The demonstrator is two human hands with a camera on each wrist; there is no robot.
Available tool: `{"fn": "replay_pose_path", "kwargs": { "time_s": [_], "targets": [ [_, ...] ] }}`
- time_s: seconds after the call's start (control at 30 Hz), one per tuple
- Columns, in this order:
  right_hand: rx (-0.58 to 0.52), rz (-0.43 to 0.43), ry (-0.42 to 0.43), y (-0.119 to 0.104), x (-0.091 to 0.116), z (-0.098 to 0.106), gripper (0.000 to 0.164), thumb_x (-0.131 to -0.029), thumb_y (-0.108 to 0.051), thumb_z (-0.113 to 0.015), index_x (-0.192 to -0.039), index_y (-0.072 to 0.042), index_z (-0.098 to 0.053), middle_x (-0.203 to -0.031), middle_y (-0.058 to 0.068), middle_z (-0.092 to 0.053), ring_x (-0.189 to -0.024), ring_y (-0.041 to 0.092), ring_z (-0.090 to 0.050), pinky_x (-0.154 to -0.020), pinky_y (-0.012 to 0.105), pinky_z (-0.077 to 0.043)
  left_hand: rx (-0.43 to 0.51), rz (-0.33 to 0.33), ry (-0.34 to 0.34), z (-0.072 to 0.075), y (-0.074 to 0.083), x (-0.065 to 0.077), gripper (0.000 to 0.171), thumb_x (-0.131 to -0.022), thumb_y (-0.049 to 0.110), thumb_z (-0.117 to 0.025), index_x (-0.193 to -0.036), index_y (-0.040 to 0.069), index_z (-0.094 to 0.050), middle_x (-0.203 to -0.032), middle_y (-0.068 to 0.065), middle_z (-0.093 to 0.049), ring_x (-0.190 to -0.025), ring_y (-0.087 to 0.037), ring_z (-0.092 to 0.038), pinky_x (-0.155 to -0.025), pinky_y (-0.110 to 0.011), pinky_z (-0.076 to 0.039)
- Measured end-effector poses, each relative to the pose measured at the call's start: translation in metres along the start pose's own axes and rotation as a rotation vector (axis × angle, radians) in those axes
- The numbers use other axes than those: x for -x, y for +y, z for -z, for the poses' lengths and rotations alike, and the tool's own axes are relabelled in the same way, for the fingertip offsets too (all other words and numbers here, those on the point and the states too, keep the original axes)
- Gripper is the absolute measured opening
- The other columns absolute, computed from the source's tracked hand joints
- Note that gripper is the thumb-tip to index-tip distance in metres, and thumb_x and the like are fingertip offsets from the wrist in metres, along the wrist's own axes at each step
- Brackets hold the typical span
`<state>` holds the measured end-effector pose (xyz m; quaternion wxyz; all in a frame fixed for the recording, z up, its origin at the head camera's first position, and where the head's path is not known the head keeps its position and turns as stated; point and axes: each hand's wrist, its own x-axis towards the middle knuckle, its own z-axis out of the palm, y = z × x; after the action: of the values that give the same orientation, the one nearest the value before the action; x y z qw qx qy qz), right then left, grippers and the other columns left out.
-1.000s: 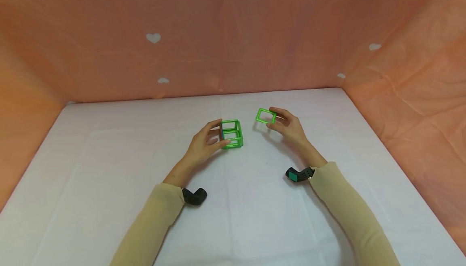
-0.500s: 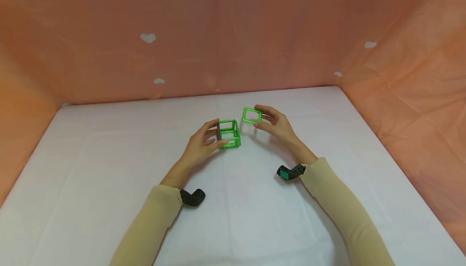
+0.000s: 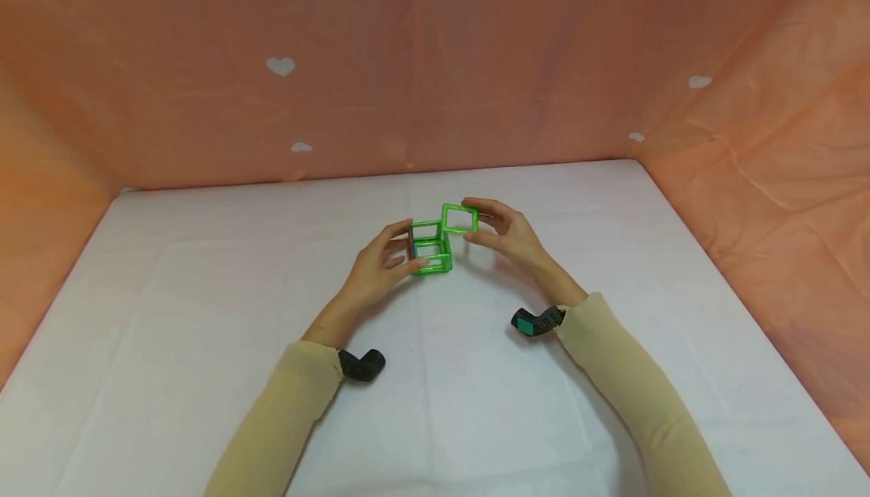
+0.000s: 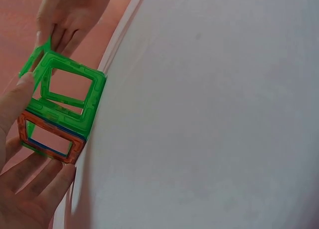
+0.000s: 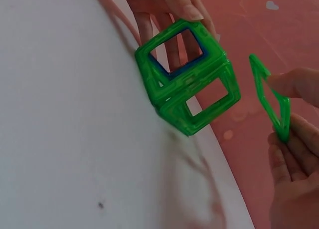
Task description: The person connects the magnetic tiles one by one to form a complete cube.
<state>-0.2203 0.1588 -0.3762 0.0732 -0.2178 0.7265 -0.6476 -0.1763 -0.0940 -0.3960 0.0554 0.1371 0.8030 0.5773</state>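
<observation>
My left hand (image 3: 372, 274) grips an open cube of green magnetic tiles (image 3: 433, 257) between thumb and fingers, from its left side. An orange-red tile (image 4: 76, 151) forms the side under those fingers in the left wrist view, and a blue frame edge (image 5: 187, 70) shows through the cube in the right wrist view. With my right hand (image 3: 511, 239) I pinch a single green square magnetic tile (image 3: 445, 217) by its right edge. It is held tilted, above and behind the cube's right side. A gap separates tile and cube in the right wrist view.
A white cloth (image 3: 421, 406) covers the table. Orange-pink fabric walls (image 3: 421, 81) with pale hearts stand behind it and at both sides. Each wrist wears a black camera mount, one at the left wrist (image 3: 362, 365) and one at the right wrist (image 3: 537, 322).
My right hand has moved left with the green square tile, bringing it from well right of the cube to its upper right corner. The left hand and cube stay nearly still.
</observation>
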Motion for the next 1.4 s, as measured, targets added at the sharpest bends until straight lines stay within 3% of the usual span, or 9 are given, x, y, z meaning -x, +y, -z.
{"fn": "replay_pose_path", "kwargs": {
  "time_s": [0.13, 0.33, 0.63, 1.07, 1.4],
  "targets": [
    [-0.023, 0.016, -0.029, -0.004, -0.002, -0.003, 0.056, -0.083, 0.007, -0.066, -0.136, 0.004, -0.047, -0.142, 0.027, -0.043, -0.133, 0.033, -0.043, -0.113, 0.046, -0.029, -0.003, 0.007, 0.011, 0.001, 0.003, 0.000, 0.070, -0.087, 0.020, -0.072, -0.146, 0.011, -0.037, -0.144, -0.014, -0.045, -0.130, -0.028, -0.048, -0.104, -0.041, -0.044],
    [-0.064, 0.025, -0.051, -0.005, -0.003, -0.007, 0.056, -0.082, 0.011, -0.065, -0.135, 0.008, -0.046, -0.140, 0.030, -0.043, -0.132, 0.046, -0.037, -0.112, 0.049, -0.029, 0.001, -0.006, 0.007, 0.000, 0.004, 0.000, 0.069, -0.087, 0.018, -0.072, -0.146, 0.009, -0.037, -0.143, -0.016, -0.046, -0.130, -0.030, -0.048, -0.103, -0.043, -0.044],
    [-0.005, 0.055, -0.116, -0.005, -0.004, -0.014, 0.052, -0.083, 0.009, -0.066, -0.132, 0.008, -0.049, -0.138, 0.024, -0.048, -0.130, 0.045, -0.040, -0.111, 0.039, -0.034, 0.010, 0.007, -0.003, -0.001, 0.005, 0.000, 0.071, -0.086, 0.018, -0.073, -0.146, 0.010, -0.036, -0.146, -0.016, -0.043, -0.132, -0.031, -0.046, -0.104, -0.043, -0.043],
    [0.074, 0.121, -0.175, -0.003, -0.008, -0.021, 0.053, -0.082, 0.009, -0.068, -0.132, 0.007, -0.051, -0.135, 0.024, -0.051, -0.132, 0.032, -0.044, -0.114, 0.040, -0.031, 0.016, 0.004, -0.004, -0.002, 0.006, 0.000, 0.068, -0.086, 0.018, -0.073, -0.145, 0.014, -0.039, -0.147, -0.012, -0.042, -0.132, -0.030, -0.047, -0.104, -0.042, -0.044],
    [0.118, 0.083, -0.186, -0.002, -0.010, -0.026, 0.053, -0.081, 0.005, -0.071, -0.131, 0.005, -0.053, -0.135, 0.023, -0.051, -0.134, 0.029, -0.042, -0.115, 0.041, -0.028, 0.024, -0.003, -0.008, -0.002, 0.001, -0.001, 0.069, -0.086, 0.019, -0.073, -0.145, 0.011, -0.038, -0.147, -0.013, -0.042, -0.133, -0.032, -0.045, -0.105, -0.044, -0.042]
  ]
}}
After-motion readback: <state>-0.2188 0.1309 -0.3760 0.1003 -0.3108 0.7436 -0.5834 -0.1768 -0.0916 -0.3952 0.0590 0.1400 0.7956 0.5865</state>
